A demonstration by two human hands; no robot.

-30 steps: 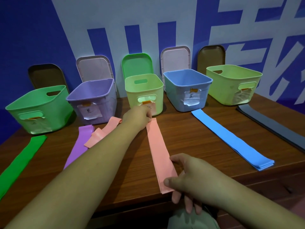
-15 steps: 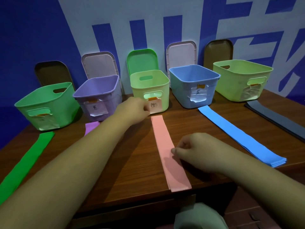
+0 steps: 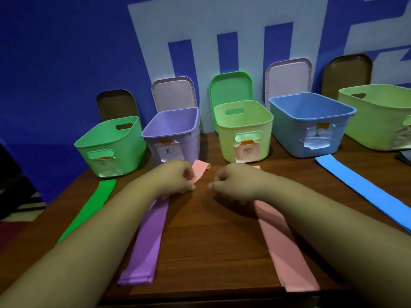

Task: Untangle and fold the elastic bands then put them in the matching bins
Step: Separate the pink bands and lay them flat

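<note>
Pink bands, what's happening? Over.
Left hand grips loose pink band. Right hand curled over folded pink band, grip unclear. Purple band close by.

Table (image 3: 200, 230) — bins (image 3: 242, 134) behind, bands (image 3: 144, 241) flat.

Looks like a staged test setup in an office or lab, not a home. Far side: blue wall (image 3: 66, 52) with big white lettering (image 3: 222, 23). Wooden table (image 3: 211, 230) with a row of five plastic bins (image 3: 224, 138), each with a handwritten paper label (image 3: 248, 151), lids (image 3: 231, 87) leaning on the wall behind.
</note>
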